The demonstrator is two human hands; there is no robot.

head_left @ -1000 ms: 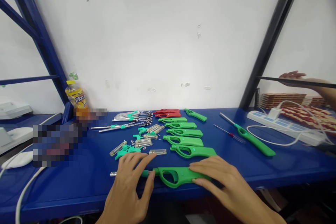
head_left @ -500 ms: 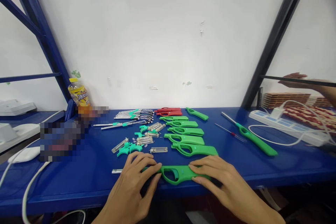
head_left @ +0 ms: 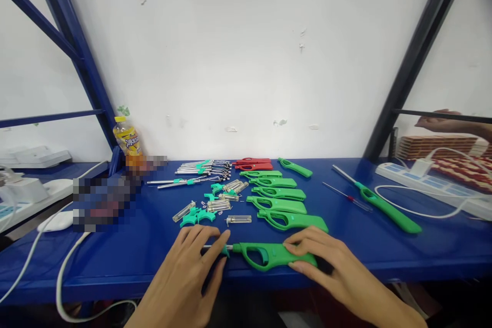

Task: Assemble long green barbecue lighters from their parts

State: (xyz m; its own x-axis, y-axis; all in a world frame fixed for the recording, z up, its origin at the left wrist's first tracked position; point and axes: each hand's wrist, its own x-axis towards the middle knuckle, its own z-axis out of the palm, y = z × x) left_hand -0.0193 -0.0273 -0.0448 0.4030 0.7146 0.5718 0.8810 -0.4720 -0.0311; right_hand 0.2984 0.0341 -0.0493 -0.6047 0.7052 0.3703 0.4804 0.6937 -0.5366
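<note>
At the table's front edge lies a green lighter body (head_left: 277, 255) with a teal trigger in its loop. My right hand (head_left: 330, 259) grips its rear end between thumb and fingers. My left hand (head_left: 194, 261) pinches the metal lighter tube (head_left: 229, 247) by a teal collar (head_left: 225, 251). A short stretch of tube shows between that collar and the body's front. Just behind lie a clear fuel tank (head_left: 239, 219), several teal triggers (head_left: 198, 217) and more tanks. Beyond my right fingers rests a row of green lighter shells (head_left: 294, 220).
Metal tubes with wires (head_left: 205, 168) and red shells (head_left: 252, 164) lie at the back. On the right are a complete green lighter (head_left: 388, 210), a thin screwdriver (head_left: 348, 197) and a power strip (head_left: 434, 187). A drink bottle (head_left: 127, 138) stands left. Another person's hand (head_left: 442, 120) shows far right.
My left hand has slid leftward from the body's front end, and the tube and teal collar now show there. My right hand keeps its grip. The view has shifted slightly.
</note>
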